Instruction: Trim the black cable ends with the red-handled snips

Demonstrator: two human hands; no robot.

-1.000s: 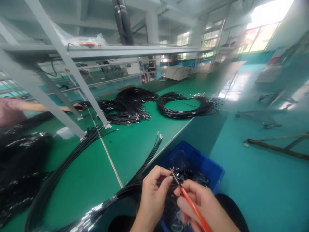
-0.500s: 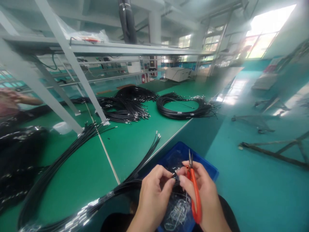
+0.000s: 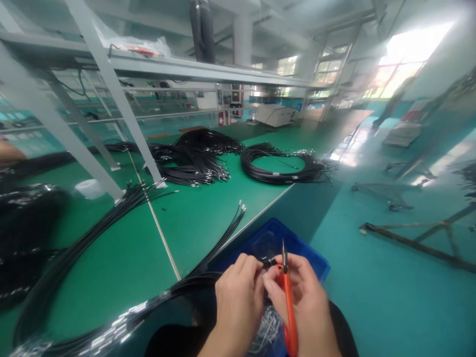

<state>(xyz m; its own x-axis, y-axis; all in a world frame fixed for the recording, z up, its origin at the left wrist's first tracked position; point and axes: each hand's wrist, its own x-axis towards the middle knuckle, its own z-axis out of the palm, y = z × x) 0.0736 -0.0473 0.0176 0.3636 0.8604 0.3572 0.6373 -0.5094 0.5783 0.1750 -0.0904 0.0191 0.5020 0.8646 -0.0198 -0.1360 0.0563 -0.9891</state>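
My left hand [image 3: 238,297] pinches the end of a thin black cable [image 3: 268,261] above a blue bin [image 3: 308,258] that sits in my lap. Beside it, my right hand [image 3: 303,302] grips orange-handled snips [image 3: 288,307], blades pointing up, while its thumb and forefinger also touch the cable end. A bundle of black cables [image 3: 208,258] runs from my hands across the green table [image 3: 193,223]. Clear plastic scraps [image 3: 266,329] lie in the bin under my hands.
Coils of black cable [image 3: 282,168] and further bundles [image 3: 193,163] lie farther back on the table. Another long bundle [image 3: 82,238] fans out at left. Grey shelf struts [image 3: 107,99] rise from the table. A white tape roll [image 3: 87,188] sits by a strut. Teal floor lies at right.
The snips swung from slanting toward the cable to upright in my right hand. Both hands closed together on the cable end. The other person's arm at left drew back out of view.
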